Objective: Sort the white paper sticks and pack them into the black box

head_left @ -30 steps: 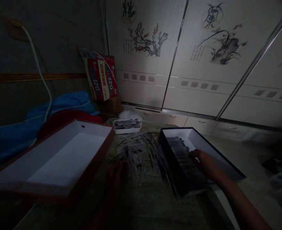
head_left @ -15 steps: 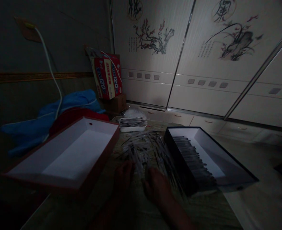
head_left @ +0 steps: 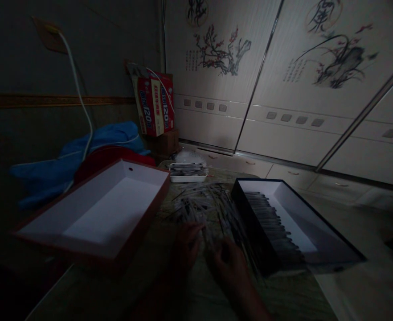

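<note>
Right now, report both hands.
Left hand: on the pile of thin strips, grip cannot be told.
Right hand: same pile, cannot be told.

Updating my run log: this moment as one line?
left hand: on loose pile of thin pale sticks | right hand: on pile | black rectangular box: part-filled, right of pile

Table [head_left: 293,294]: open red box [head_left: 99,214] at left, white inside. Loose pile of thin sticks [head_left: 206,206] at centre. Black box [head_left: 320,243] at right. Small white tray [head_left: 187,177] at far edge.
</note>
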Demonstrator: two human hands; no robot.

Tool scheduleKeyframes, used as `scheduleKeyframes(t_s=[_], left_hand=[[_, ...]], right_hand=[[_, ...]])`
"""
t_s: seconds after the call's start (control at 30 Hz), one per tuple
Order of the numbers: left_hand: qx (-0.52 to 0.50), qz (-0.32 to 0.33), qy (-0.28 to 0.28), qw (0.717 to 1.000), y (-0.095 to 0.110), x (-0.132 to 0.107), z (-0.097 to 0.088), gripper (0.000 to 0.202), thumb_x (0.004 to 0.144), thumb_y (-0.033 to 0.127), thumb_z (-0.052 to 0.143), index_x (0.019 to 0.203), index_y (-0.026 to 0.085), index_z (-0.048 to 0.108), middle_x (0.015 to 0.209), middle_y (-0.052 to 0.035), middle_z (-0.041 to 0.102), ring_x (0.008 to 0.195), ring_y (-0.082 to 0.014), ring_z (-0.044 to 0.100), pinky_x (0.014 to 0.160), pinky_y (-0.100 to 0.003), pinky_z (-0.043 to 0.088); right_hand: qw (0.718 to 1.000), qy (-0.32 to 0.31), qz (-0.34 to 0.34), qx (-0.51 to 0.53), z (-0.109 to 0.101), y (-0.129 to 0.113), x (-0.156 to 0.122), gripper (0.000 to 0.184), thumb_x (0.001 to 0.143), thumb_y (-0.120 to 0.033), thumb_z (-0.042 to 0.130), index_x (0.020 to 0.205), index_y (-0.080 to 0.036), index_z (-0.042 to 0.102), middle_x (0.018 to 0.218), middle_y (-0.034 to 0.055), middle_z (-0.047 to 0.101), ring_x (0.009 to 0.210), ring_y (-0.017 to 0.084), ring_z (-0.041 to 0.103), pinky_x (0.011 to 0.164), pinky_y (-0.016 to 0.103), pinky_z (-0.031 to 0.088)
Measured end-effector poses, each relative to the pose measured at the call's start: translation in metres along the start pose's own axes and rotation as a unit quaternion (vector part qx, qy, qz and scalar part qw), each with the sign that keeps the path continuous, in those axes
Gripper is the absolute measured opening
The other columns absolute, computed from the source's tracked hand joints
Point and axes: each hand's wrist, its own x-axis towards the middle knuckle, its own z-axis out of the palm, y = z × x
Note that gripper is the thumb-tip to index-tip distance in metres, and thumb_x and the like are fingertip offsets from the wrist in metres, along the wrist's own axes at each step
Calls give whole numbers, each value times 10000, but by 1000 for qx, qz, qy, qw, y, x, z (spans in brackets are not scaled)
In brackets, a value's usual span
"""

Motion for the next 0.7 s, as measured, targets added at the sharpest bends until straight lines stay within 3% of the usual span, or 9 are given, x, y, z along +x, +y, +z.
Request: scheduleKeyframes(t_s=[0.17,0.3,0.4,0.5,0.6,0.7], left_hand=[[31,31,-11,999,1,-2,-1,365,712,91,542,1026,245,647,1050,-83,553,993,-217,544,863,-375,460],[17,20,10,1000,-1,-1,-2,288,726,120,547,955,244,671,956,-67,582,920,-210,566,818,-359,470],[-19,-23,46,999,1,3,-4,178,742,177,555,864,217,678,870,-60,613,859,-208,583,789,-341,465],[-93,-104,88,986,3,6,-5,110,744,237,563,793,194,652,810,-49,634,806,-200,594,743,-310,465],[-190,-182,122,957,1,9,-5,162,720,281,585,844,182,617,738,-16,633,675,-168,589,620,-266,468],[-260,-220,128,932,-2,12,-6,197,693,308,611,836,173,593,590,34,580,513,-125,529,508,-229,432]], right_hand=[[995,-29,12,99,2,-10,-12,147,728,-267,550,633,-165,502,552,-54,444,499,76,394,436,165,271],[990,-47,19,133,-7,-1,-3,272,823,-360,455,679,-147,543,578,-30,487,532,95,447,465,178,324],[1000,1,21,8,-17,12,18,298,847,-336,403,702,-142,578,606,3,561,575,127,524,507,200,368],[987,1,29,-161,-20,21,44,199,799,-227,435,788,-149,617,753,61,651,700,168,602,592,224,411],[973,-14,50,-225,-14,20,65,199,799,-220,449,840,-147,630,821,122,675,752,212,633,624,265,425],[960,-28,75,-270,-6,14,79,219,817,-243,453,865,-133,636,805,164,682,736,246,651,611,303,435]])
